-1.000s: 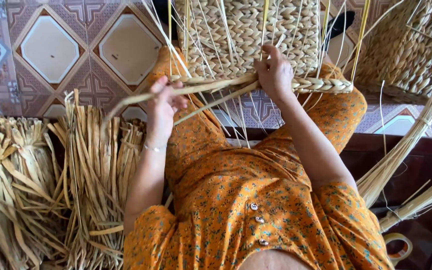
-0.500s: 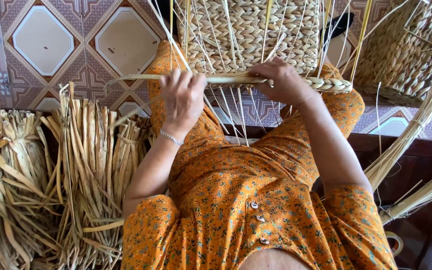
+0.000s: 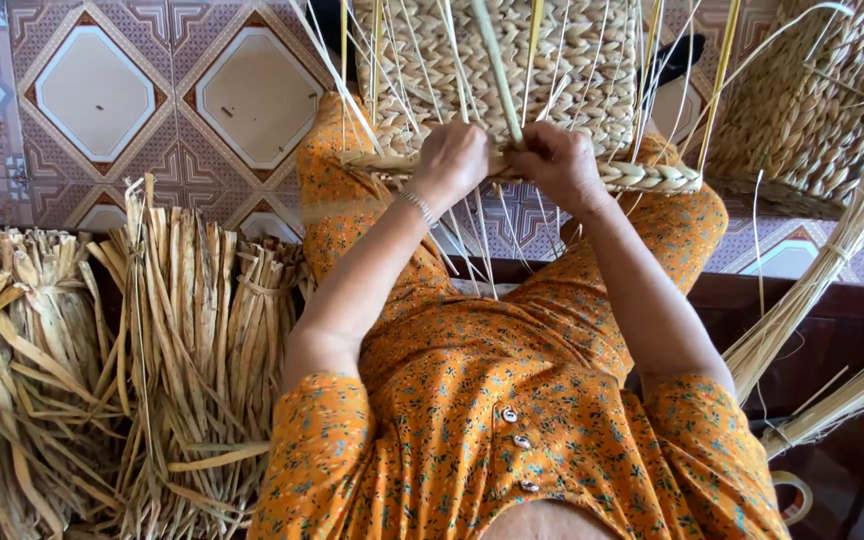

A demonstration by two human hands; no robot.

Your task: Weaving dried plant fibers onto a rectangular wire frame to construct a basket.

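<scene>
Head view: the fingers of the left hand [image 3: 452, 160] are curled shut over the braided rim [image 3: 642, 176] of a half-woven basket [image 3: 512, 70], gripping the plaited strands at the rim's near edge. Just beside it, the right hand [image 3: 557, 160] closes its fingers around a long pale green reed [image 3: 497, 65] that rises straight up from the grip in front of the woven wall. The two hands nearly touch at the middle of the rim. A thin bracelet [image 3: 414, 205] circles the left wrist.

The basket rests on the person's lap, between knees clothed in orange flowered fabric [image 3: 472, 400], with loose thin stakes sticking out above and below the rim. A second woven basket [image 3: 802, 110] stands to the right, on the patterned tiled floor [image 3: 132, 90]. Bundles of dried flat reeds [image 3: 182, 340] stand upright on the left, close to the left elbow. On the right, tied sheaves of thin straw [image 3: 832, 290] lean across a dark wooden surface.
</scene>
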